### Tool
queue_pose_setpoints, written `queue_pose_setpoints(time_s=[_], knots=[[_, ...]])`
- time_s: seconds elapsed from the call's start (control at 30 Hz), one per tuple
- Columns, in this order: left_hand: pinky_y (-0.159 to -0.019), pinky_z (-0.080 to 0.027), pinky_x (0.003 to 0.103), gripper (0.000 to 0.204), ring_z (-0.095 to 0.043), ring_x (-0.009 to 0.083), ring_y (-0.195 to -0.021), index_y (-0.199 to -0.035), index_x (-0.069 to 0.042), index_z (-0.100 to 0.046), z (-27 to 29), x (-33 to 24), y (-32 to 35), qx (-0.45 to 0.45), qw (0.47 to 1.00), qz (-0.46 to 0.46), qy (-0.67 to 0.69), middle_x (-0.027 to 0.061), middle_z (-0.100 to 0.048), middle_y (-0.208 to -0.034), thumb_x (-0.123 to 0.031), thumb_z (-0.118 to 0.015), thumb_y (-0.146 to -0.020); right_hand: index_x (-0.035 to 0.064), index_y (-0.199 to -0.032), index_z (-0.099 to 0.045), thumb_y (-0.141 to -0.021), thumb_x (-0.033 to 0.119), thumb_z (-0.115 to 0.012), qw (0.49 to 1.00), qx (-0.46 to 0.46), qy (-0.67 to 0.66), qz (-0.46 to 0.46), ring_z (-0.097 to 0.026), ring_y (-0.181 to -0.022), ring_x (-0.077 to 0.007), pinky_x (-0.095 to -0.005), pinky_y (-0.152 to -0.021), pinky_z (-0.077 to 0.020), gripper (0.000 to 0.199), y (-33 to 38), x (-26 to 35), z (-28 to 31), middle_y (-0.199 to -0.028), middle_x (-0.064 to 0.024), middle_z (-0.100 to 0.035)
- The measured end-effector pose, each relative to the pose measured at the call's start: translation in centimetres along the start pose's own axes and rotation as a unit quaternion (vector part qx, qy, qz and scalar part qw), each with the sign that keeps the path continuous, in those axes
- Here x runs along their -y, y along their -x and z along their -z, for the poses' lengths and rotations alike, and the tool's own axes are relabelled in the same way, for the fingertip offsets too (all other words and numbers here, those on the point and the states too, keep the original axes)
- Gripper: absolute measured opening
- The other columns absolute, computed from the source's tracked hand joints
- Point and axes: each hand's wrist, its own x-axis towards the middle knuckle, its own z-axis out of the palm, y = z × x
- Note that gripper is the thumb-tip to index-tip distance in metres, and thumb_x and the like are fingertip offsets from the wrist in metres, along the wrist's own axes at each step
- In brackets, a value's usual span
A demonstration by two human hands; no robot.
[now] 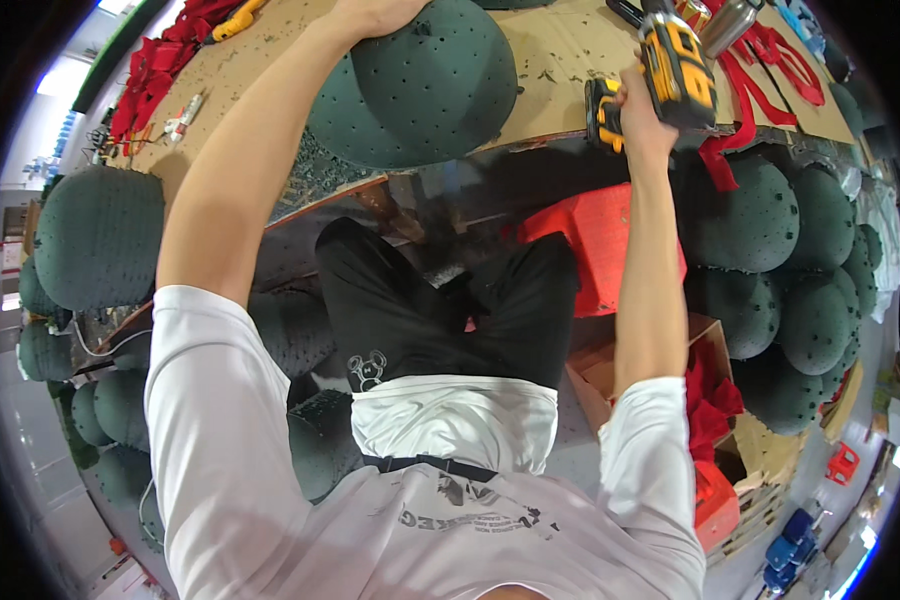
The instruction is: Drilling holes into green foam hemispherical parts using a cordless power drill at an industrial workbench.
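Green dome (425,95) sits on our bench (560,60), pretty holey already; right hand (644,118) grips the drill (678,78), left hand (382,14) touches the dome, but its grip and what remains, we honestly can't tell.

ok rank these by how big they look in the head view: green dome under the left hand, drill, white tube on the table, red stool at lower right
1. Green dome, clearly largest
2. Drill
3. White tube and red stool: too alike to rank; the stool looks farther off
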Motion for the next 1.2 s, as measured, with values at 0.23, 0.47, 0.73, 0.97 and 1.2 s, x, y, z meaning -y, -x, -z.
queue_pose_setpoints(time_s=[0.23, 0.47, 0.73, 0.97, 1.2], knots=[[-0.106, -0.046, 0.048, 0.049, -0.061, 0.0397, -0.122, -0.13, 0.001, -0.061, 0.5, 0.1, 1.0, 0.006, 1.0, -0.018, -0.011, 0.0257, -0.065, -0.129, -0.038, -0.047, -0.103, 0.0046, -0.106, -0.065, -0.096, 0.013, -0.063, 0.969, 0.068, -0.055, -0.23, -0.052, -0.073, -0.0133, -0.0291, -0.068, -0.0429, 0.013, 21.0, 5.6, 5.2, -0.08, -0.0008, -0.055], [-0.107, -0.046, 0.048, 0.052, -0.06, 0.0407, -0.124, -0.131, 0.003, -0.06, -0.5, 0.7, 0.3, -0.005, 1.0, -0.017, -0.014, 0.0278, -0.064, -0.131, -0.038, -0.045, -0.104, 0.0065, -0.106, -0.073, -0.086, 0.012, -0.074, 0.941, 0.234, 0.216, 0.111, -0.072, -0.092, -0.0306, -0.0426, -0.081, -0.0567, 0.02, 30.0, 7.1, 3.9, -0.098, -0.0117, -0.075], [-0.106, -0.047, 0.049, 0.052, -0.061, 0.0406, -0.123, -0.129, 0.004, -0.062, 0.4, 0.6, 1.2, 0.008, 1.0, -0.016, 0.006, 0.0281, -0.064, -0.131, -0.038, -0.045, -0.103, -0.0003, -0.106, -0.064, -0.079, 0.001, -0.079, 0.962, 0.245, 0.116, 0.028, -0.072, -0.068, -0.0166, -0.0294, -0.062, -0.0609, 0.031, 30.2, 6.7, 1.6, -0.086, -0.0062, -0.071], [-0.106, -0.047, 0.049, 0.052, -0.061, 0.0407, -0.124, -0.128, 0.004, -0.061, 0.0, 0.8, 1.0, 0.009, 1.0, -0.011, 0.005, 0.0276, -0.064, -0.13, -0.039, -0.044, -0.103, -0.0019, -0.113, -0.064, -0.081, 0.0, -0.08, 0.955, 0.268, 0.127, -0.008, -0.072, -0.071, -0.0159, -0.0288, -0.065, -0.0626, 0.036, 30.3, 6.4, 1.6, -0.088, -0.0067, -0.071], [-0.109, -0.045, 0.048, 0.054, -0.058, 0.0408, -0.127, -0.131, 0.005, -0.059, -0.9, 1.2, 0.3, -0.005, 1.0, -0.016, -0.006, 0.0283, -0.061, -0.134, -0.039, -0.043, -0.104, 0.0013, -0.113, -0.064, -0.08, 0.003, -0.082, 0.955, 0.26, 0.145, 0.009, -0.072, -0.073, -0.0132, -0.0274, -0.067, -0.0615, 0.038, 29.5, 7.1, 0.9, -0.091, -0.0058, -0.073]])
